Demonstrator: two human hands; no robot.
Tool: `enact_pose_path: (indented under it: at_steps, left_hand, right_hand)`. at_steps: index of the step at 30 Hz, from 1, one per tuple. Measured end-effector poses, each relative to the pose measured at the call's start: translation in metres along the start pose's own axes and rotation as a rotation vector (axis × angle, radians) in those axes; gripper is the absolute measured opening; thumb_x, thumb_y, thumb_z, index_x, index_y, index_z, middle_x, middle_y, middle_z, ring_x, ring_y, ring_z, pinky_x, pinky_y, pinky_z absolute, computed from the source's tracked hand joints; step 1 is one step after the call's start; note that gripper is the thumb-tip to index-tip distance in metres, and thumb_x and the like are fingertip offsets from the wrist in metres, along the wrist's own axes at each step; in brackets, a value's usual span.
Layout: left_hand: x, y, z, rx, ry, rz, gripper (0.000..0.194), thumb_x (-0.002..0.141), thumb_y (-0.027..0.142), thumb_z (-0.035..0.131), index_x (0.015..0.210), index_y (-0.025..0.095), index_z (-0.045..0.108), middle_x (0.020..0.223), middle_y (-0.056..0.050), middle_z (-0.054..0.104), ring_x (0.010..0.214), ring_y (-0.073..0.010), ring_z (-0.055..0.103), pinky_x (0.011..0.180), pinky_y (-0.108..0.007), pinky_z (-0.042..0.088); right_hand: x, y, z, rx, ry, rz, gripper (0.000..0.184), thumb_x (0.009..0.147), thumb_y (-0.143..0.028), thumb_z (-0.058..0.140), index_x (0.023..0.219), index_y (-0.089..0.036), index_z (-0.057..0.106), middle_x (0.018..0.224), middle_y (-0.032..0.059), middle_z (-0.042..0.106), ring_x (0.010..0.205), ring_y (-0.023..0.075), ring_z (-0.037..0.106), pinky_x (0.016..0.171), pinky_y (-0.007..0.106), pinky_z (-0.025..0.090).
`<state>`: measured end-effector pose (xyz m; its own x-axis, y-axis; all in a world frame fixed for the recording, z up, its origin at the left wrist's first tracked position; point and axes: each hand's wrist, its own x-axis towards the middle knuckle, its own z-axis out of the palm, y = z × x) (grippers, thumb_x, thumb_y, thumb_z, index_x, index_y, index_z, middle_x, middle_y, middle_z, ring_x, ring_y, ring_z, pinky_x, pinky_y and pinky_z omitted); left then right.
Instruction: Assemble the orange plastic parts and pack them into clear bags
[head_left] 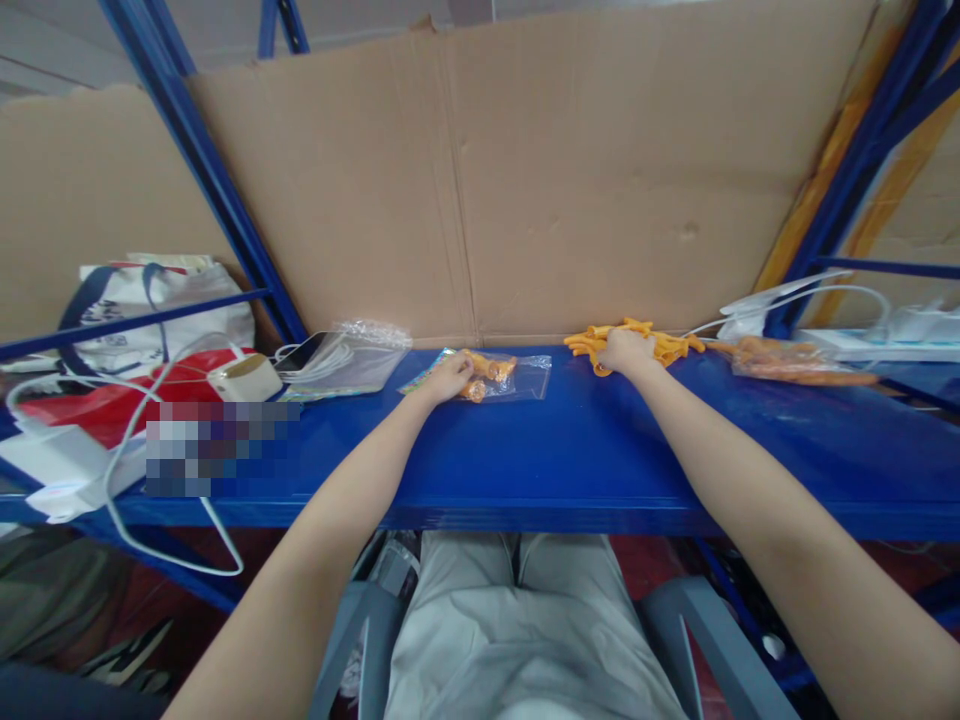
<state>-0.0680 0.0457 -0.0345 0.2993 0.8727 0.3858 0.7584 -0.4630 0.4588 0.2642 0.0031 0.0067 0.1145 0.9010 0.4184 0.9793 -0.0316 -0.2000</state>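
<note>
At the far side of the blue shelf, my left hand (452,375) is closed on the left end of a clear plastic bag (534,378). Several orange plastic pieces (491,370) show at this bag, beside my fingers. Further right, my right hand (626,350) reaches down into a loose pile of orange plastic pieces (671,347), fingers curled among them. Its fingertips are hidden, so exactly which pieces it grips does not show. What shape the pieces have is too small to make out.
A filled bag of orange pieces (799,362) lies right of the pile. Left are a clear pouch (360,360), a white charger (244,380), looping white cables and a white tote bag (187,310). Cardboard (570,180) walls the back; blue posts (217,180) stand either side.
</note>
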Motion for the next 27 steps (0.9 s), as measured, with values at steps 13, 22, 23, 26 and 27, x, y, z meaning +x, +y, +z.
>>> enact_pose_path:
  at_steps: [13, 22, 23, 26, 27]
  left_hand:
    - [-0.006, 0.009, -0.004, 0.027, 0.005, -0.047, 0.014, 0.088, 0.027, 0.049, 0.079, 0.022, 0.059, 0.101, -0.004, 0.070, 0.102, -0.0248, 0.061, 0.097, -0.041, 0.048]
    - [-0.002, 0.000, 0.000, -0.013, -0.002, 0.015, 0.009, 0.084, 0.027, 0.053, 0.078, 0.021, 0.058, 0.098, -0.005, 0.068, 0.099, -0.0220, 0.061, 0.095, -0.036, 0.048]
    - [-0.002, -0.001, 0.000, -0.021, -0.004, 0.013, 0.010, 0.084, 0.027, 0.053, 0.079, 0.021, 0.058, 0.098, -0.005, 0.068, 0.099, -0.0218, 0.062, 0.095, -0.035, 0.048]
    - [-0.001, -0.001, 0.001, -0.026, -0.009, -0.014, 0.011, 0.086, 0.028, 0.052, 0.084, 0.020, 0.060, 0.098, -0.006, 0.068, 0.098, -0.0219, 0.062, 0.095, -0.036, 0.048]
    - [-0.002, 0.000, 0.000, -0.021, -0.012, -0.023, 0.012, 0.086, 0.029, 0.052, 0.086, 0.020, 0.060, 0.099, -0.006, 0.069, 0.099, -0.0222, 0.062, 0.095, -0.036, 0.048]
  right_hand:
    - [-0.005, -0.021, -0.018, 0.235, 0.376, -0.110, 0.039, 0.086, -0.011, 0.047, 0.124, -0.009, 0.051, 0.125, 0.0229, 0.057, 0.116, 0.0318, 0.057, 0.095, 0.045, 0.045]
    - [-0.024, -0.062, -0.007, 0.169, 0.052, -0.718, 0.029, 0.078, -0.006, 0.049, 0.105, -0.013, 0.059, 0.107, 0.0171, 0.066, 0.103, 0.0281, 0.061, 0.090, 0.039, 0.046]
    - [-0.027, -0.067, -0.004, 0.171, 0.013, -0.723, 0.032, 0.077, -0.005, 0.050, 0.107, -0.013, 0.059, 0.108, 0.0167, 0.067, 0.103, 0.0275, 0.062, 0.089, 0.037, 0.046]
    - [-0.033, -0.073, 0.004, 0.221, -0.096, -0.686, 0.046, 0.076, -0.006, 0.057, 0.122, -0.013, 0.056, 0.112, 0.0149, 0.069, 0.102, 0.0257, 0.065, 0.087, 0.034, 0.048]
    - [-0.034, -0.073, 0.005, 0.233, -0.127, -0.664, 0.051, 0.076, -0.007, 0.060, 0.126, -0.014, 0.055, 0.115, 0.0146, 0.070, 0.103, 0.0254, 0.066, 0.087, 0.034, 0.048]
